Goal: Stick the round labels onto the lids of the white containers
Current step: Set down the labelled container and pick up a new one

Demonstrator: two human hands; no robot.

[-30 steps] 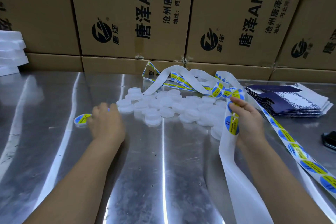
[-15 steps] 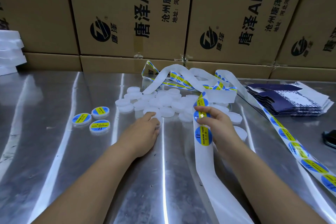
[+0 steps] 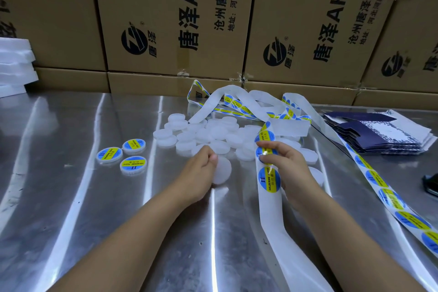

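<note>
Although three labelled containers [image 3: 133, 163] already sit close together on the left of the bench [image 3: 71, 208], I judge this job barely started, because the heap of plain containers [image 3: 213, 133] at the middle of the bench is far larger. I cannot count that heap exactly, since the lids overlap and the strip lies over some, but I make out more than twenty.

The left hand [image 3: 201, 169] has its fingers curled round the edge of one plain container [image 3: 222, 170], which seems tilted just in front of the heap with its lid bare. The right hand [image 3: 288, 165] pinches the label strip [image 3: 272, 216] at a round label [image 3: 265, 150], thumb and fingers closed on it. Whether that label is peeling free I cannot tell.

One full label [image 3: 269, 179] shows just below the grip, and from there bare backing runs toward me. A second run of strip [image 3: 388, 199], carrying at least five labels, trails down the right side of the bench.
</note>
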